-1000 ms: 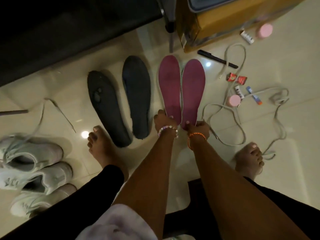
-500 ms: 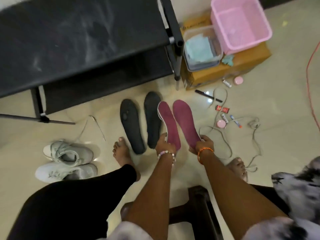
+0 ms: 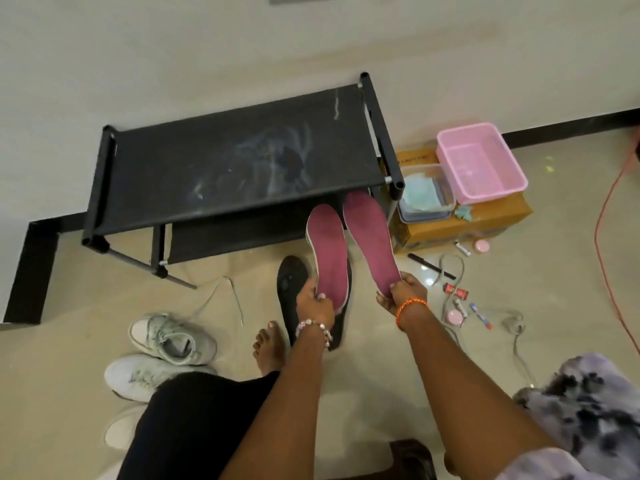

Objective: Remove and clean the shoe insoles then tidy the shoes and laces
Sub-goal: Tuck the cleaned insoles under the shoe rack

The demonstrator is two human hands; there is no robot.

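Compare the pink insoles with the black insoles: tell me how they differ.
The pink insoles are magenta and held up off the floor, one in the left hand, one in the right hand. The black insoles lie flat on the floor, partly hidden behind the hands. Both are pairs, side by side.

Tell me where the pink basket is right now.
In the head view, the pink basket sits upper right on the cardboard box, beside the clear container, just right of the black shoe rack.
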